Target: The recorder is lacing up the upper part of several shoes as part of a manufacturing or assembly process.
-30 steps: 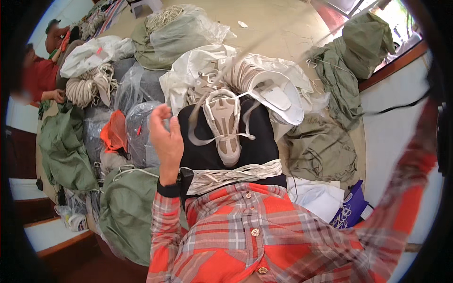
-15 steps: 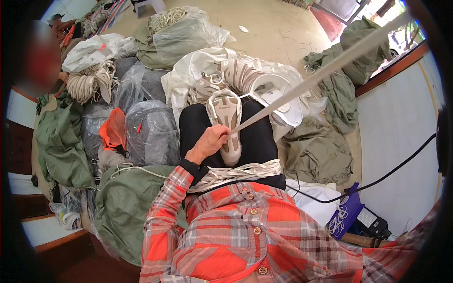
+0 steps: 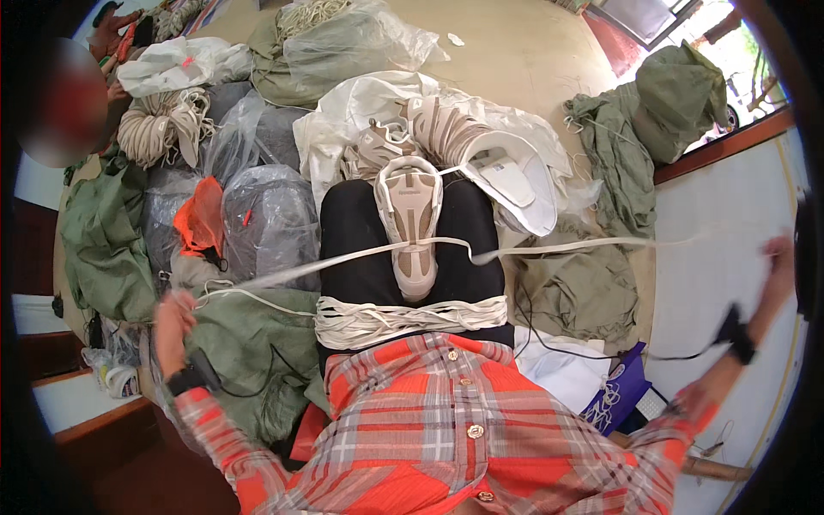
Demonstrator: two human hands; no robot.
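Note:
A beige and white shoe upper (image 3: 410, 215) lies on my lap between my thighs, its toe end toward me. A flat off-white shoelace (image 3: 343, 257) crosses its lower part and runs out to both sides. My left hand (image 3: 174, 324), out at the left, is closed on one stretch of it. Far out at the right, my right hand (image 3: 778, 266) is raised and blurred, closed at the other stretch, which fades into motion blur near it. A bundle of off-white laces (image 3: 412, 322) lies across my upper thighs.
Beyond my knees, a row of nested shoe uppers (image 3: 455, 133) rests on white sacking (image 3: 369, 94). Clear plastic bags (image 3: 270, 223) and green sacks (image 3: 107, 249) crowd the left. A black cable (image 3: 618, 354) passes at the right near a purple bag (image 3: 614, 395). Another person sits far left.
My left hand has left the shoe upper and swung out to the left. My right hand has come into view at the right. The lace now stretches sideways instead of up to the right.

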